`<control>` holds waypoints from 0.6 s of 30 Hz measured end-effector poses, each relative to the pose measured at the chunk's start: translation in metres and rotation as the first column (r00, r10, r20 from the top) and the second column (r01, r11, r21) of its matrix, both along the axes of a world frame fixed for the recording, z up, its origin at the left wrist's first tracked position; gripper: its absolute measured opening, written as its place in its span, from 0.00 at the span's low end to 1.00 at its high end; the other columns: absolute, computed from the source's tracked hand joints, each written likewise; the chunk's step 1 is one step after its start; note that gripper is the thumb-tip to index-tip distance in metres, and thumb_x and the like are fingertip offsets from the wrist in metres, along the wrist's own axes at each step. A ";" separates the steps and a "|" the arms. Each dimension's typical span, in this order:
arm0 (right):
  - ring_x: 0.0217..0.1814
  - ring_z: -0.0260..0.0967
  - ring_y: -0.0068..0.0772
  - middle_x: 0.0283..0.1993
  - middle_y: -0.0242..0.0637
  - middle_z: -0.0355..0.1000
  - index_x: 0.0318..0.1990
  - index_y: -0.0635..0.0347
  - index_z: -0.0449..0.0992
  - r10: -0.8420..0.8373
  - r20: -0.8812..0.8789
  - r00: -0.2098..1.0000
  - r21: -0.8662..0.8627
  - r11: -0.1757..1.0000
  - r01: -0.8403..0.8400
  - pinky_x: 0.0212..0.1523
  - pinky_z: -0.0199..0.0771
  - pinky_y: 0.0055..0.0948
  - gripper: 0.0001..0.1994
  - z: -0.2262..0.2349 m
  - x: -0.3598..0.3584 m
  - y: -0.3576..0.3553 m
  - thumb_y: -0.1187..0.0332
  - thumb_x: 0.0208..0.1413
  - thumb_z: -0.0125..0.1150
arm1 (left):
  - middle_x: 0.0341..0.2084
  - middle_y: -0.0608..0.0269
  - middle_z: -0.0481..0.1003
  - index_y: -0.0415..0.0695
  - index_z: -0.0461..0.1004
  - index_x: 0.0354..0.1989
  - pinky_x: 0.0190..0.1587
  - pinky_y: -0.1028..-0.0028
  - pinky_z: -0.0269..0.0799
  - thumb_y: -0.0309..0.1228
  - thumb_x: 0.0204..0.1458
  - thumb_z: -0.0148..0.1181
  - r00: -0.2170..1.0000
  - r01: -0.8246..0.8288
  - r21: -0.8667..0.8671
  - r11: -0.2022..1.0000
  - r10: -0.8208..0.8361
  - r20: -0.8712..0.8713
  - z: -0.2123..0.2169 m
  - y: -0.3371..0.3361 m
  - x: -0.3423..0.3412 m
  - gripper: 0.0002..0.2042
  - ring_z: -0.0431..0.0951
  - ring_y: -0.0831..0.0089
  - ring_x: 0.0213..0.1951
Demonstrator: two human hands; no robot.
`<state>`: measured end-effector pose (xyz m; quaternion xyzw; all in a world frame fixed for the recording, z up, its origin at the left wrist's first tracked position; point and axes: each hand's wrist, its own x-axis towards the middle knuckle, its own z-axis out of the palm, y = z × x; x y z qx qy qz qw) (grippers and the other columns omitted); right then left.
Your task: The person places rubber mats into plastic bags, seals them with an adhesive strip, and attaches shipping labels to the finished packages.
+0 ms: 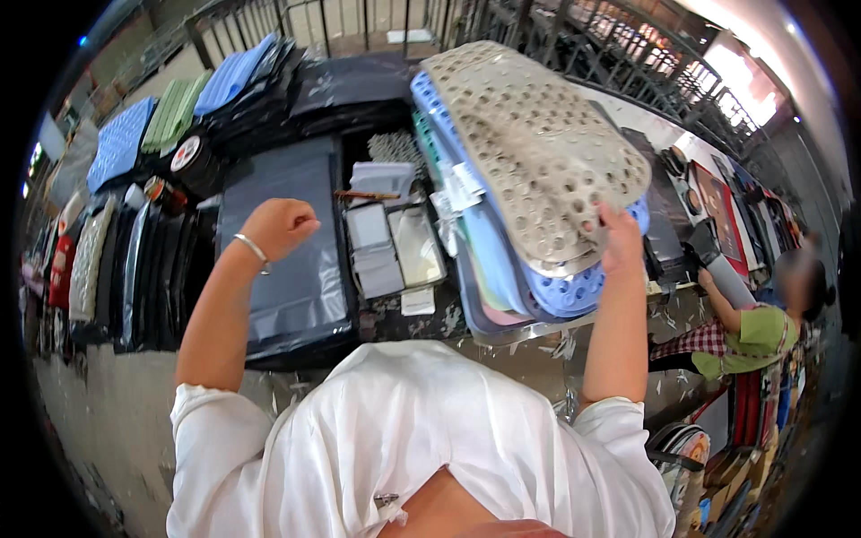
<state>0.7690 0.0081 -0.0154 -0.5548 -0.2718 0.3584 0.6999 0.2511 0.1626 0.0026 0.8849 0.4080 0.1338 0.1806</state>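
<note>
My right hand (621,238) pinches the near right corner of a beige, holed bath mat (538,134), thumb on top. That mat lies over a stack of blue, green and pink mats (502,260), with blue ones showing under its edge. White paper tags (460,186) stick out from the stack's left side. My left hand (282,229), below a silver bangle (254,253), is closed above a flat dark pack in clear plastic (285,179). What its curled fingers hold, if anything, is hidden.
Between pack and mats sit white card stacks (372,238) and a brown tool (368,195). Tape rolls (191,157) and folded mats (175,112) lie at the far left. Wrapped packs (126,269) stand at left. At right, a person in green (753,332) handles a grey sheet (731,280).
</note>
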 end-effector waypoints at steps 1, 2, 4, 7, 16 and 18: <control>0.35 0.71 0.28 0.40 0.35 0.76 0.43 0.66 0.76 -0.018 -0.014 1.000 -0.002 1.000 0.018 0.31 0.74 0.29 0.09 -0.001 0.004 -0.003 0.70 0.59 0.59 | 0.24 0.51 0.75 0.39 0.75 0.27 0.32 0.61 0.69 0.35 0.51 0.59 0.999 -0.022 -0.049 0.999 0.020 -0.040 -0.017 -0.004 -0.002 0.10 0.74 0.51 0.29; 0.34 0.70 0.27 0.40 0.36 0.75 0.43 0.66 0.76 -0.040 -0.025 0.999 -0.002 0.999 0.040 0.32 0.73 0.29 0.09 0.001 0.007 -0.006 0.70 0.59 0.59 | 0.23 0.51 0.75 0.40 0.75 0.28 0.32 0.61 0.69 0.35 0.51 0.59 0.998 0.006 -0.031 1.000 -0.008 -0.065 -0.038 -0.002 -0.005 0.10 0.74 0.51 0.28; 0.34 0.71 0.28 0.40 0.36 0.75 0.45 0.66 0.76 -0.013 -0.030 0.999 -0.043 0.999 0.012 0.33 0.73 0.28 0.10 -0.009 0.018 -0.001 0.69 0.60 0.58 | 0.22 0.52 0.74 0.41 0.75 0.28 0.32 0.61 0.68 0.34 0.50 0.58 0.990 0.033 -0.010 0.999 -0.034 -0.135 -0.080 -0.004 -0.021 0.09 0.74 0.52 0.28; 0.31 0.69 0.27 0.39 0.36 0.76 0.48 0.65 0.76 -0.023 -0.030 0.999 -0.041 0.999 0.022 0.35 0.71 0.27 0.13 -0.024 0.029 0.002 0.68 0.60 0.58 | 0.23 0.52 0.74 0.41 0.75 0.27 0.34 0.59 0.69 0.35 0.51 0.58 0.996 -0.046 -0.163 0.986 0.034 -0.077 -0.127 -0.012 -0.025 0.09 0.74 0.50 0.30; 0.38 0.71 0.27 0.45 0.35 0.74 0.51 0.68 0.73 -0.019 0.037 0.999 0.016 1.000 0.018 0.37 0.71 0.24 0.15 -0.023 0.018 0.000 0.68 0.60 0.58 | 0.55 0.57 0.70 0.45 0.70 0.53 0.62 0.65 0.61 0.41 0.55 0.55 1.000 0.000 0.287 0.958 0.001 -0.005 -0.207 0.003 0.035 0.19 0.70 0.57 0.56; 0.38 0.71 0.27 0.45 0.36 0.74 0.52 0.68 0.72 -0.064 0.051 0.997 -0.002 0.998 0.064 0.36 0.71 0.24 0.15 -0.020 0.010 0.003 0.69 0.61 0.58 | 0.57 0.57 0.69 0.46 0.69 0.57 0.63 0.63 0.59 0.40 0.55 0.56 0.998 -0.030 0.401 0.916 0.053 -0.046 -0.220 0.004 0.050 0.21 0.69 0.57 0.57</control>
